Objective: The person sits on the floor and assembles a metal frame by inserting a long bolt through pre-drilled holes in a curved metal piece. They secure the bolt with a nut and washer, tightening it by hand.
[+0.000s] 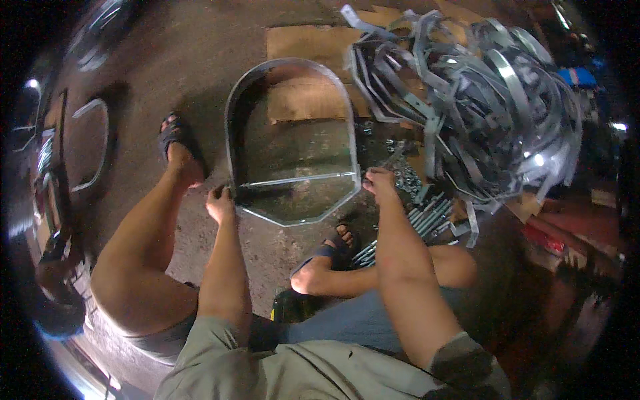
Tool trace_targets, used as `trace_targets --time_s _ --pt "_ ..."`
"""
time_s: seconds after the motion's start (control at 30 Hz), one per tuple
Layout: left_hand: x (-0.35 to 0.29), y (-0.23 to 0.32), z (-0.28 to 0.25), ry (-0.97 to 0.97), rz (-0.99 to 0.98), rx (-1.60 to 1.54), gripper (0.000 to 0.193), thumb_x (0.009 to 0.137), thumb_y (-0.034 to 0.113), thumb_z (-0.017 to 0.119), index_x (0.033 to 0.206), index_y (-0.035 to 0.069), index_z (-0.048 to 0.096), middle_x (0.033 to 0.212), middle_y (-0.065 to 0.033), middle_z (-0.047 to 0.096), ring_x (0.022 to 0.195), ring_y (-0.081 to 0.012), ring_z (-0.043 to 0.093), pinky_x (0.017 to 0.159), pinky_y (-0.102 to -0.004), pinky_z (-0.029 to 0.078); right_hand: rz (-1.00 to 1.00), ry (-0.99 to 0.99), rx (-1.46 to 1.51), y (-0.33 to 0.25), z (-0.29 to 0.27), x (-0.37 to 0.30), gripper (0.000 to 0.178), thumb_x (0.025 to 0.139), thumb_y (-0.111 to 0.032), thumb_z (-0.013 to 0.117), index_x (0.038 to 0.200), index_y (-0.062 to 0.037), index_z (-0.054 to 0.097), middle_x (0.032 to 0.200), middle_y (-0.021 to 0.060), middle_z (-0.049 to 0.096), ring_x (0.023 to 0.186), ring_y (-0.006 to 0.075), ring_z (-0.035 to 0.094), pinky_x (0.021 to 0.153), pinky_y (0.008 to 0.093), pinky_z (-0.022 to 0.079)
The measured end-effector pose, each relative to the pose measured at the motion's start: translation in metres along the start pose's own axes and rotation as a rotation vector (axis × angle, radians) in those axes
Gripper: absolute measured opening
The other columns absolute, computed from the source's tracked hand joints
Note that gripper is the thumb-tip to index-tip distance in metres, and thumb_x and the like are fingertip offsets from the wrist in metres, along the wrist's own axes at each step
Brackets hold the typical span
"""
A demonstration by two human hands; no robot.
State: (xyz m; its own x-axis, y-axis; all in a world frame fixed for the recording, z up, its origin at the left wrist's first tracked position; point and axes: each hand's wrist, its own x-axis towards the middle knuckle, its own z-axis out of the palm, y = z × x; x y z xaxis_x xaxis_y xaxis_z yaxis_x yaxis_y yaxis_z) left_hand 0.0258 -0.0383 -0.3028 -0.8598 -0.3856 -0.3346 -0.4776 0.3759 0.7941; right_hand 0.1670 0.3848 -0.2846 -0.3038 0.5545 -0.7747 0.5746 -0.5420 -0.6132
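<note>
A large metal strap clamp (353,127) is in front of me, with a rounded arch on its far side and an angled strap on its near side. A thin metal rod (300,180) crosses it where the two straps meet. My left hand (220,203) is closed at the clamp's left joint, by the rod's end. At the right joint, my right hand (379,184) has its fingers pinched together against the rod's other end. Any small part between those fingers is too small to make out.
A big heap of bent metal straps (493,107) lies at the far right, partly over flattened cardboard (307,43). Loose nuts (407,180) and several threaded rods (427,217) are beside my right forearm. My sandalled feet (175,143) flank the clamp. Another bent strap (105,140) is at left.
</note>
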Motion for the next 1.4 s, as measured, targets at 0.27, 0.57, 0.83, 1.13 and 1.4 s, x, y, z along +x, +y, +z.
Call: trace_targets --time_s 0.27,0.57,0.83,1.13,1.4 --pt "-0.004 0.000 0.008 -0.013 -0.069 -0.136 0.025 0.083 0.007 0.069 0.106 -0.001 0.069 0.104 -0.0140 0.071 0.096 -0.0238 0.066 0.087 -0.0350 0.051 -0.008 -0.069 -0.202 -0.004 0.003 0.009 0.030 0.085 -0.008 0.062 0.115 -0.0081 0.060 0.100 0.0078 0.065 0.087 0.0223 0.064 0.072 0.0414 0.055" --pt "-0.010 0.008 0.002 -0.085 0.051 0.139 0.023 0.084 0.011 0.067 0.107 0.006 0.071 0.102 -0.0130 0.068 0.089 -0.0215 0.065 0.080 -0.0341 0.051 -0.007 -0.036 -0.283 -0.003 0.009 0.011 0.018 0.089 -0.010 0.060 0.107 -0.0069 0.060 0.079 0.0053 0.066 0.060 0.0167 0.061 0.048 0.0319 0.048" --pt "-0.005 -0.009 0.011 -0.002 -0.128 -0.226 0.028 0.083 0.012 0.070 0.110 0.002 0.070 0.101 -0.0139 0.071 0.089 -0.0224 0.066 0.083 -0.0354 0.051 -0.060 -0.001 -0.203 -0.003 0.007 0.009 0.011 0.089 -0.011 0.066 0.099 -0.0065 0.063 0.080 0.0062 0.066 0.058 0.0163 0.059 0.046 0.0314 0.045" --pt "-0.007 -0.001 0.008 -0.063 -0.217 -0.328 0.024 0.090 0.008 0.061 0.111 0.000 0.070 0.096 -0.0109 0.072 0.085 -0.0165 0.065 0.078 -0.0288 0.050 0.017 0.025 -0.009 0.008 -0.005 0.023 0.014 0.093 -0.009 0.062 0.106 -0.0055 0.064 0.093 0.0059 0.064 0.073 0.0179 0.060 0.062 0.0353 0.052" --pt "-0.010 0.002 0.007 -0.016 -0.246 -0.513 0.024 0.092 0.004 0.060 0.113 -0.004 0.067 0.102 -0.0119 0.070 0.090 -0.0171 0.063 0.081 -0.0293 0.049 0.054 -0.034 0.092 0.014 -0.017 0.032 0.017 0.093 -0.010 0.061 0.111 -0.0079 0.060 0.096 0.0060 0.062 0.077 0.0204 0.061 0.065 0.0371 0.053"
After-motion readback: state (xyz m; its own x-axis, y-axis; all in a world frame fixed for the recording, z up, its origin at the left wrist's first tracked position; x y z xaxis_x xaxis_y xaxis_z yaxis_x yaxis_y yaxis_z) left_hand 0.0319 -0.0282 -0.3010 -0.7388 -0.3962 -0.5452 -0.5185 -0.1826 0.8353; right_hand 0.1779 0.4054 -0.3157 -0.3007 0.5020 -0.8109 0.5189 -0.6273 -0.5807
